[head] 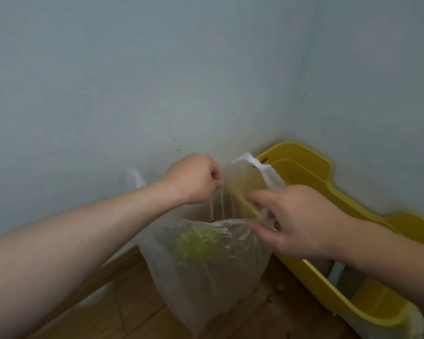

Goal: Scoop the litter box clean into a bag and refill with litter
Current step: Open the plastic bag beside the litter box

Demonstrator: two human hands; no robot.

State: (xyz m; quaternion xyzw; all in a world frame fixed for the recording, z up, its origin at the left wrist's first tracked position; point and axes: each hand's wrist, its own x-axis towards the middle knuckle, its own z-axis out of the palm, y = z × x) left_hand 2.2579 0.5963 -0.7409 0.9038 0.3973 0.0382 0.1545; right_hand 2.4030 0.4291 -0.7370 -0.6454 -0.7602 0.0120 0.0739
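Note:
A clear plastic bag (206, 277) hangs in the room's corner with something yellow-green (197, 243) showing through its side. My left hand (194, 178) is fisted round the bag's left handle and pulls it upward. My right hand (296, 221) pinches the bag's right rim between thumb and fingers, and the white right handle (260, 167) sticks up behind it. The yellow litter box (311, 172) stands against the right wall, just beyond my right hand. Its inside is mostly hidden by my right arm.
Pale blue walls (157, 69) meet in a corner behind the bag. A wooden baseboard (103, 272) and brown tiled floor (137, 314) lie below. Loose litter bits (274, 289) are scattered on the floor between bag and box. A white object (134, 179) is behind my left forearm.

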